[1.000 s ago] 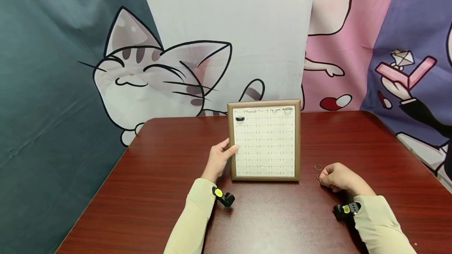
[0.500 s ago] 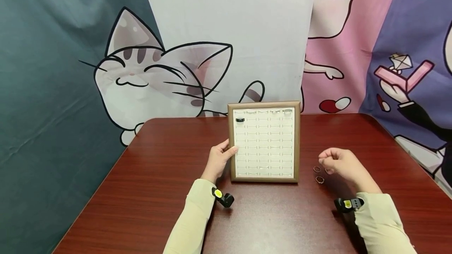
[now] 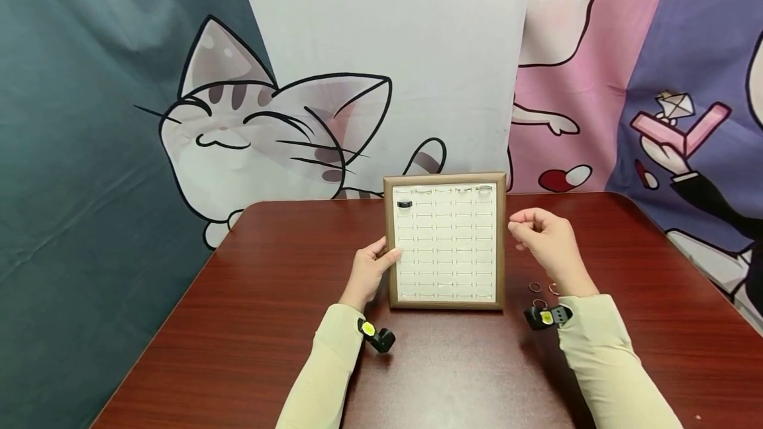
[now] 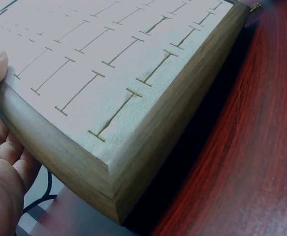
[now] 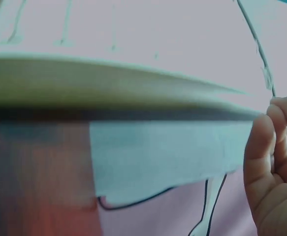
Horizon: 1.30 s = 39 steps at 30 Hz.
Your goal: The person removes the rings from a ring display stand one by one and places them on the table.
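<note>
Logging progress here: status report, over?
Left hand grips framed board. Right hand near it, fingertips together, contents unclear. Three rings visible on table. Nothing visibly blocking.

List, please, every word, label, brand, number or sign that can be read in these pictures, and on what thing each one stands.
None: no word, brand or number can be read in any view.
Yellow label on the black left-wrist camera: any print is too small to read.
Second yellow label, on the black right-wrist camera: likewise too small.
Framed board: slits, no lettering visible.
Wall cloth: drawings, no lettering visible.
</note>
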Tool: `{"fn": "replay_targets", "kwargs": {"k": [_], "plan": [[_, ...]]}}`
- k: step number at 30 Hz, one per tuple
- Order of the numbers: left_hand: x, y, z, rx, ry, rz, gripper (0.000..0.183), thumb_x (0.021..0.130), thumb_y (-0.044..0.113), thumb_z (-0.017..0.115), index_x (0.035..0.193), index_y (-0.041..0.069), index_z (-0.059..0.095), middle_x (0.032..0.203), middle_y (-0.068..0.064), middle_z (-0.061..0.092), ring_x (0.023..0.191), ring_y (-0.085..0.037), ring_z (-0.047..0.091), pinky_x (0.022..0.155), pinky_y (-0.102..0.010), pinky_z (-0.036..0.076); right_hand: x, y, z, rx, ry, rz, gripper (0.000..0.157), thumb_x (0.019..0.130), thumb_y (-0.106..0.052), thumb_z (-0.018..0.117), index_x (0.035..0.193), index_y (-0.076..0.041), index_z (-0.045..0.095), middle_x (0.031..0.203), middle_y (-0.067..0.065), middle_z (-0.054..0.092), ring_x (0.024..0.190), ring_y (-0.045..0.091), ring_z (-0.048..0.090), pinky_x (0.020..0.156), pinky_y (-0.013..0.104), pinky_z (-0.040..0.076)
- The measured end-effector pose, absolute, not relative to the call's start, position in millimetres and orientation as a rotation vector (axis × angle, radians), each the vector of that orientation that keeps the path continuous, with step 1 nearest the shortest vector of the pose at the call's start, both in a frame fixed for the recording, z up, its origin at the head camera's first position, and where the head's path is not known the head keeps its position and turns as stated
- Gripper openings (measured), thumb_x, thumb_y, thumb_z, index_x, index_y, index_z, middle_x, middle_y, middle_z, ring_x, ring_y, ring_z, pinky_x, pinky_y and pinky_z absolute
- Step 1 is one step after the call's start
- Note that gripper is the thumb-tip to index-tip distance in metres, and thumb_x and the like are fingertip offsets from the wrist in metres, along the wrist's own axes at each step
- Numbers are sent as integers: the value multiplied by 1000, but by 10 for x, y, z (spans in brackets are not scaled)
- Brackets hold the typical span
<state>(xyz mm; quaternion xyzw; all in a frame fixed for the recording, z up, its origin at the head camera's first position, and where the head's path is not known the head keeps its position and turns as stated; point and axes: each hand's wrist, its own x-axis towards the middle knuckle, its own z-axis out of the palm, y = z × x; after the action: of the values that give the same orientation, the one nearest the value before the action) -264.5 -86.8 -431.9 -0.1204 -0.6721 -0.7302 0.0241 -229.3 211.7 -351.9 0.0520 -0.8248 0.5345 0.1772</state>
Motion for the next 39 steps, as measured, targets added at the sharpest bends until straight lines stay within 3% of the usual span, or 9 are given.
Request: {"fn": "replay_targets", "kwargs": {"k": [9, 15, 26, 39], "plan": [[-2610, -881, -4302, -341, -2095, -2263, 45, 86, 6, 64, 128, -6, 51, 110, -25, 62, 80, -5, 63, 73, -22, 52, -2412, 1791, -3338, 250, -2250, 1468, 13, 84, -9, 66, 89, 2, 65, 61, -9, 56, 51, 8, 53, 49, 19, 46], [-2616, -886, -4330, -349, -2078, -2280, 44, 86, 6, 64, 127, -5, 53, 109, -24, 63, 81, -7, 64, 73, -23, 52, -2508, 1619, -3257, 306, -2257, 1326, 8, 82, -9, 64, 85, -3, 67, 65, 2, 59, 55, 4, 50, 50, 14, 41], [-2630, -886, -4325, -380, -2072, -2277, 46, 86, 8, 65, 128, -5, 52, 111, -24, 63, 83, -7, 63, 74, -23, 52, -2625, 1437, -3151, 225, -2270, 1152, 9, 81, -8, 60, 82, -4, 68, 68, 8, 62, 61, 16, 50, 54, 18, 37], [-2632, -898, -4281, -367, -2101, -2308, 43, 87, 3, 62, 128, -4, 52, 111, -27, 61, 78, -5, 63, 72, -22, 52, -2649, 1322, -3124, 161, -2257, 1018, 13, 77, -7, 57, 81, -4, 69, 63, 7, 62, 58, 20, 51, 58, 29, 37]]}}
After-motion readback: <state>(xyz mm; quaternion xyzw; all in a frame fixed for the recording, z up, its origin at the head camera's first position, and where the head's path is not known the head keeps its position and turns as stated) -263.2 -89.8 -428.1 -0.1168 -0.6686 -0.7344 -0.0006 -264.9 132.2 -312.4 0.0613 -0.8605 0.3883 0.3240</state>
